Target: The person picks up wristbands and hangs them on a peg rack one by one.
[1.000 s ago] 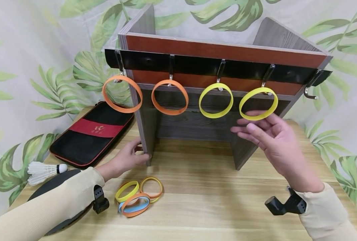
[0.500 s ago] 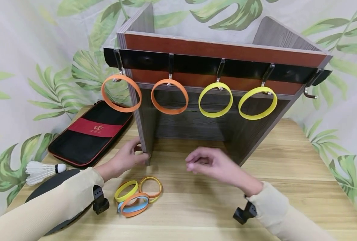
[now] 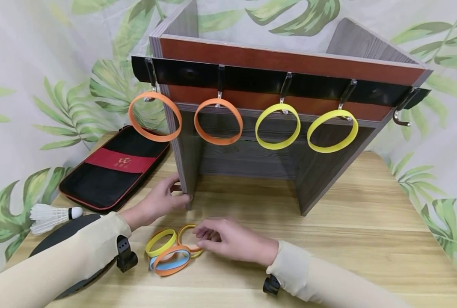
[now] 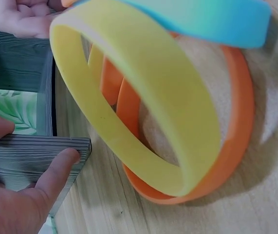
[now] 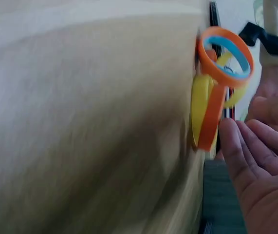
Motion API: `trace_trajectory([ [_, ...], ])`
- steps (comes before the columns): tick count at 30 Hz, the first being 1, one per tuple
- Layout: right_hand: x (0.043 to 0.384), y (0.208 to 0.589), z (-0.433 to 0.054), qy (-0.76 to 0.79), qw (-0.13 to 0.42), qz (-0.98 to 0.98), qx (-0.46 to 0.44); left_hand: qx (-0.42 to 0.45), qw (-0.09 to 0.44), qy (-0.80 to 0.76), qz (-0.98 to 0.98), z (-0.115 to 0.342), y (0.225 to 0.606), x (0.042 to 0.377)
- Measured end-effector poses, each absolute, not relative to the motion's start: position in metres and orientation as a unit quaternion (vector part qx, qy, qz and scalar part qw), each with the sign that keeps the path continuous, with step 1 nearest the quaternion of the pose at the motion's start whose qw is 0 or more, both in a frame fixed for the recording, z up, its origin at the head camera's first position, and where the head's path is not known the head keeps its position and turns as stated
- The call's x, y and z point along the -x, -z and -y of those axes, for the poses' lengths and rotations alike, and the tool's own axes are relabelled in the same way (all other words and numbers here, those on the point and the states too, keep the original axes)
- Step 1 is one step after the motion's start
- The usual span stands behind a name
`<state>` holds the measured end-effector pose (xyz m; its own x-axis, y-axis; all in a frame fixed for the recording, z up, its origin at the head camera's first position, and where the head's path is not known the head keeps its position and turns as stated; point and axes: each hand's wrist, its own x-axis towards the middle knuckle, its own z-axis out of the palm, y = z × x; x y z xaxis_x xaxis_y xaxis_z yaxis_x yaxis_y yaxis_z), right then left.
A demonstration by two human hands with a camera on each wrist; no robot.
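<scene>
Silicone wristbands lie in a loose pile on the table: an orange one point(image 3: 172, 270) with a blue one point(image 3: 177, 262), a yellow one point(image 3: 149, 250) and others overlapping. My right hand point(image 3: 232, 241) is at the pile's right side, fingers slightly bent and holding nothing; whether it touches a band is unclear. My left hand point(image 3: 159, 201) grips the lower front edge of the grey wooden stand's left panel point(image 4: 56, 151), thumb and fingers on opposite faces. From the stand's hook rail point(image 3: 251, 77) hang two orange bands point(image 3: 221, 141) and two yellow bands point(image 3: 276, 146); the rightmost hook point(image 3: 402, 122) carries none.
Left of the stand lies a black zip case point(image 3: 97, 184) with a red stripe. A shuttlecock point(image 3: 51, 217) and a black round object point(image 3: 66, 229), partly under my left sleeve, are nearer. Wooden tabletop point(image 3: 348, 265) extends to the right; a leaf-print cloth hangs behind.
My right hand has come away from the rightmost hanging yellow band, moving down and left to the pile. My left hand stays on the panel; the hung bands remain in place.
</scene>
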<state>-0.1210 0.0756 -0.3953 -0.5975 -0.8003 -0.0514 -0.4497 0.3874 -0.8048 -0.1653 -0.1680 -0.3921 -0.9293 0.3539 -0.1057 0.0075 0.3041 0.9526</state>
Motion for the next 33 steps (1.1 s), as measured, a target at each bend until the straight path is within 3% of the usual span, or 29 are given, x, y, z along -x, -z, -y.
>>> trace_trajectory([
  [10,0.113,0.403,-0.058,0.364,0.225,-0.796,0.428,-0.114,0.150,-0.584,-0.790,0.168,0.394,0.166],
  [33,0.106,0.401,-0.051,0.311,0.105,-0.825,0.459,-0.105,0.160,-0.580,-0.792,0.169,0.392,0.166],
])
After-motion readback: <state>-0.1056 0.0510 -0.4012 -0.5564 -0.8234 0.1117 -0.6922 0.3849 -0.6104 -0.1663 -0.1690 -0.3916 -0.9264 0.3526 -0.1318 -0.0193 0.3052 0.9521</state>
